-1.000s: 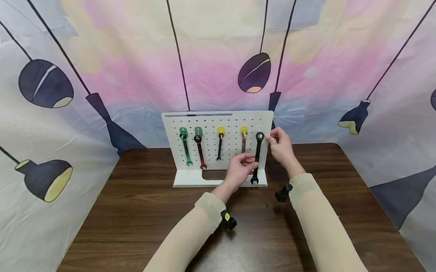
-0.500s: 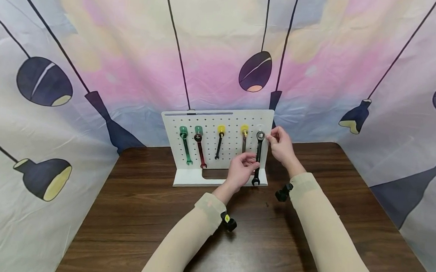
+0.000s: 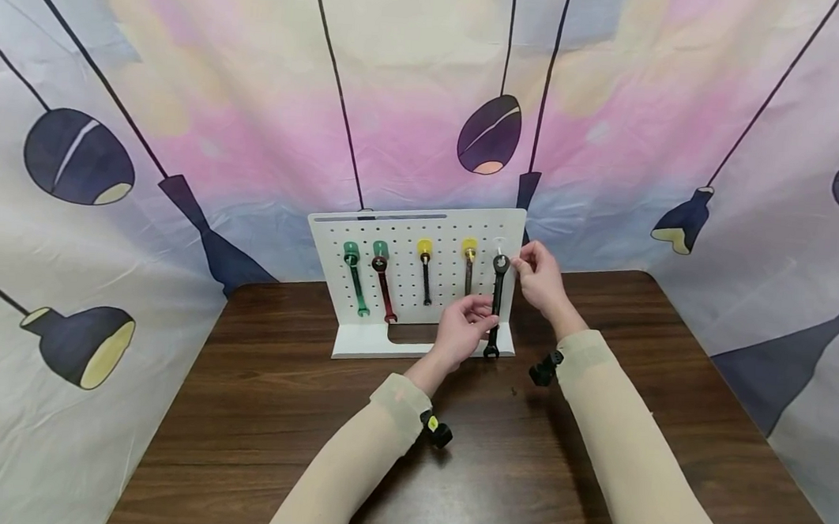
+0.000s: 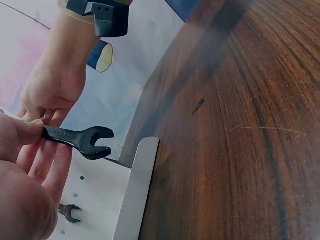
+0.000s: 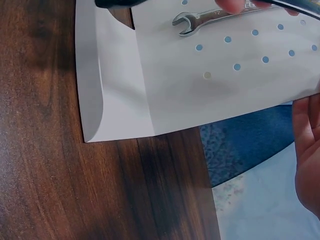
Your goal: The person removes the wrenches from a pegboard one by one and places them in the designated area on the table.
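Observation:
A white pegboard point(image 3: 402, 312) stands on the table, with several combination wrenches hanging from its hooks. My left hand point(image 3: 461, 325) pinches a black combination wrench point(image 3: 497, 306) by its lower shank, between thumb and fingers. This wrench hangs upright in front of the board's right side, its ring end by a clear hook point(image 3: 500, 245); whether the ring sits on the hook is hard to tell. In the left wrist view its open end point(image 4: 94, 143) points away from the fingers. My right hand point(image 3: 541, 280) grips the board's right edge, its thumb close to the ring end.
A green wrench point(image 3: 358, 289) and a red wrench point(image 3: 385, 292) hang from green hooks at left. A small dark wrench point(image 3: 426, 280) and a silver wrench point(image 5: 215, 17) hang from yellow hooks. The brown table point(image 3: 276, 421) ends at a patterned cloth backdrop point(image 3: 413, 119).
Both hands have stayed almost in place. The small dark wrench on its yellow hook has swung left, then right. The black wrench's ring end has shifted very slightly.

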